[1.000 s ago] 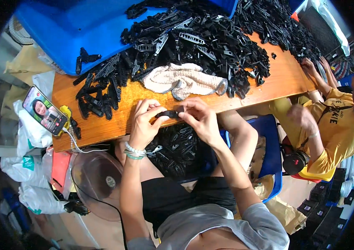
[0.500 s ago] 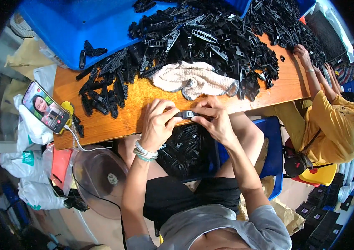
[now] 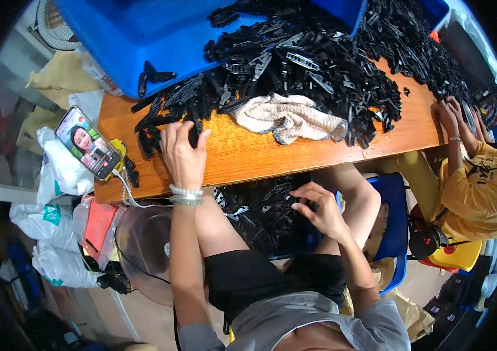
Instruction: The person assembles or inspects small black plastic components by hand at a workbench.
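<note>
My left hand (image 3: 183,153) is at the left part of the wooden table, among loose long black plastic pieces (image 3: 150,131). Its thumb and fingers close around one black plastic piece (image 3: 193,136), partly hidden by the hand. Lower and to the right, my right hand (image 3: 323,212) hovers above a container of black plastic parts (image 3: 260,213) between my legs. Its thumb and forefinger are apart, the other fingers curl, and I see nothing held. A crumpled whitish cloth (image 3: 286,117) lies on the table beyond my hands.
A big heap of black parts (image 3: 319,64) spreads across the table (image 3: 248,159) beside a blue tub (image 3: 143,41). At the left edge stands a phone (image 3: 88,143) with a cable. A co-worker in a yellow shirt (image 3: 477,187) sits at the right, hands at the heap.
The small black clip-like part I held between both hands has left them. My left hand moved left to the loose pieces; my right hand dropped over the container. The view shifted slightly.
</note>
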Motion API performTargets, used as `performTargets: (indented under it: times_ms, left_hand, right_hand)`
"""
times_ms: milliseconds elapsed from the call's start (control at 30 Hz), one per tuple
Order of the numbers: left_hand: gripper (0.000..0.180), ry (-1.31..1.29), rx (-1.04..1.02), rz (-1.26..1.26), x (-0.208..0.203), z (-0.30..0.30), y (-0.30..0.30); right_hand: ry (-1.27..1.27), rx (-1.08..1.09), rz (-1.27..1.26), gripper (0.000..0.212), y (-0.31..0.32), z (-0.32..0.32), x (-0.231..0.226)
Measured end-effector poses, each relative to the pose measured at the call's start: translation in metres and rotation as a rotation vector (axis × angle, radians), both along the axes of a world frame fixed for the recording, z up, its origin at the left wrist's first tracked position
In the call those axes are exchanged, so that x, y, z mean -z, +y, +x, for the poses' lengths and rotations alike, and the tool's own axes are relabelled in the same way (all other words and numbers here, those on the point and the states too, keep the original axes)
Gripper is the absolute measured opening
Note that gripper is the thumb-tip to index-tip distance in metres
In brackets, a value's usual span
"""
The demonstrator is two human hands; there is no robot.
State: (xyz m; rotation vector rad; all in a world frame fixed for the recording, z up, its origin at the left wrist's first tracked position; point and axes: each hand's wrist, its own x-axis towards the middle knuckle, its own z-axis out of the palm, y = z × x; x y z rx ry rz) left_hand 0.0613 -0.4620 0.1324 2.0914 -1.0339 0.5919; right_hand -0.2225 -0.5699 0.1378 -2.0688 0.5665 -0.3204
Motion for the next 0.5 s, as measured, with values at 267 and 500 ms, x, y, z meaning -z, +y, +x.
performTargets:
  times_ms: [267,500]
  left_hand:
    - [0.018,-0.116,-0.178,0.25,0.001,0.015,-0.013]
    - [0.015,-0.084,-0.247,0.228,-0.001,0.009,-0.016]
  right_hand:
    - [-0.262,0.469,-0.4,0.011,-0.058,-0.021,0.015]
    - [-0.212,0.653,-0.883,0.022,-0.123,-0.002,0.001]
